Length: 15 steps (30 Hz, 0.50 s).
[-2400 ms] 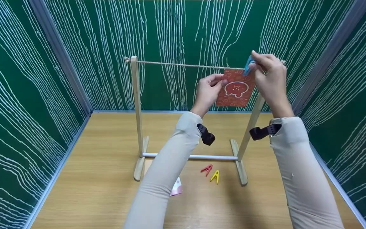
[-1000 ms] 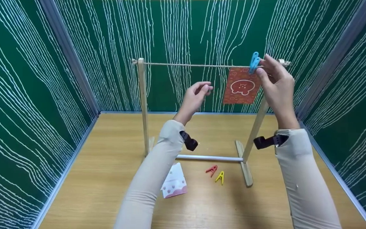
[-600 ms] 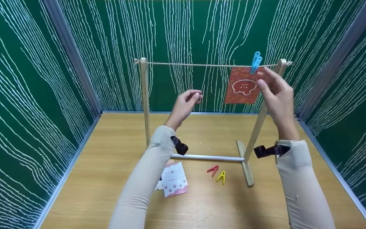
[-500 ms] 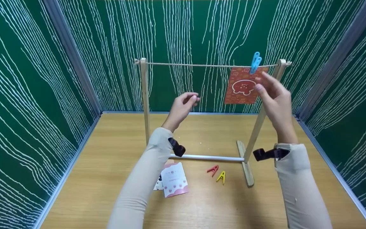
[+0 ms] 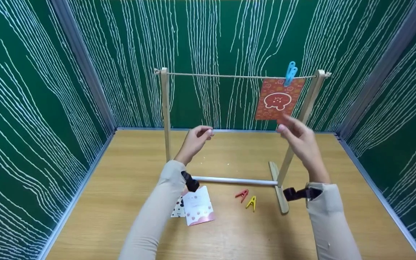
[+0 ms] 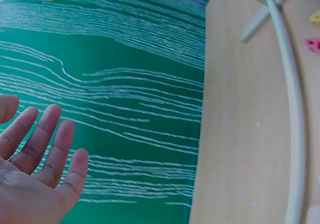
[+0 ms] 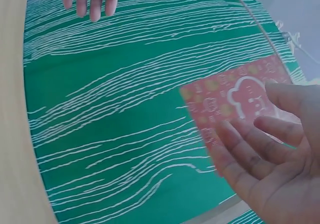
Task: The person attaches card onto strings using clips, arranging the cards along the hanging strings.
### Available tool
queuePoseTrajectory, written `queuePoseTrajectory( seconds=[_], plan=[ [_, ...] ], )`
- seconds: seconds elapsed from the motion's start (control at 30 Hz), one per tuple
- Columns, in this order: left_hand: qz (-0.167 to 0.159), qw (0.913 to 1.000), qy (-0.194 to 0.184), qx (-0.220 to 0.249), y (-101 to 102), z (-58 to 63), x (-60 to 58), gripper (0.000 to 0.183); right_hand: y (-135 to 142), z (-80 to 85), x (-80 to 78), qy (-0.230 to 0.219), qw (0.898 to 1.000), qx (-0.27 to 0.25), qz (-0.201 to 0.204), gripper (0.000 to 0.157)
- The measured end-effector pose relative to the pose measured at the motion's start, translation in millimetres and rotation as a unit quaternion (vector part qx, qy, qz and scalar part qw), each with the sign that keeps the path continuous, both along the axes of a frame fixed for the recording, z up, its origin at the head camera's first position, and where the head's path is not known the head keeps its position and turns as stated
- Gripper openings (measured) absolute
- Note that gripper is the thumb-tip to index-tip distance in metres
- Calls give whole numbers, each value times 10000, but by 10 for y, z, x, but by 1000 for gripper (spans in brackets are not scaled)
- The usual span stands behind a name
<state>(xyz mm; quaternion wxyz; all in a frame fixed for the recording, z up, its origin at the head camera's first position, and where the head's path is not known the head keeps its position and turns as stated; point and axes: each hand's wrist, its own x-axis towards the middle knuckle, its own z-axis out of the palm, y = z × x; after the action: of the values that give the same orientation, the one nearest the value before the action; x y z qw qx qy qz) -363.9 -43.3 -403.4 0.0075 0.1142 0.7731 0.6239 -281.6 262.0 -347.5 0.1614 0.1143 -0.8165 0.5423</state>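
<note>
Red card [image 5: 277, 101] hangs from the rope [image 5: 222, 75] by the blue clothespin [image 5: 290, 74] — seemingly secured, since the left hand [image 5: 193, 143] and right hand [image 5: 302, 145] now hang lower beneath the rope, fingers loosely parted, gripping nothing.

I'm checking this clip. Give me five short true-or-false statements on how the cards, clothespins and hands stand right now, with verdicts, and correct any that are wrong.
1. The red card hangs from the rope by a blue clothespin. True.
2. The right hand pinches the blue clothespin. False: the hand is apart from it, lower in the head view.
3. A red clothespin and a yellow clothespin lie on the table. True.
4. The left hand grips the white-and-pink card. False: it holds nothing; that card lies on the table.
5. The white-and-pink card partly covers a spotted card. True.
</note>
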Motion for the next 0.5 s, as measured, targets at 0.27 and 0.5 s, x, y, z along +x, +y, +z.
queuePoseTrajectory(
  seconds=[0.27, 0.5],
  plan=[
    [219, 9991, -346, -95, -171, -353, 58, 28, -1, -464, 14, -838, 9956, -315, 263, 57],
    [351, 9960, -820, -56, -314, -713, 131, 31, -24, -842, 41, -1406, 9886, -461, 279, 58]
  ],
)
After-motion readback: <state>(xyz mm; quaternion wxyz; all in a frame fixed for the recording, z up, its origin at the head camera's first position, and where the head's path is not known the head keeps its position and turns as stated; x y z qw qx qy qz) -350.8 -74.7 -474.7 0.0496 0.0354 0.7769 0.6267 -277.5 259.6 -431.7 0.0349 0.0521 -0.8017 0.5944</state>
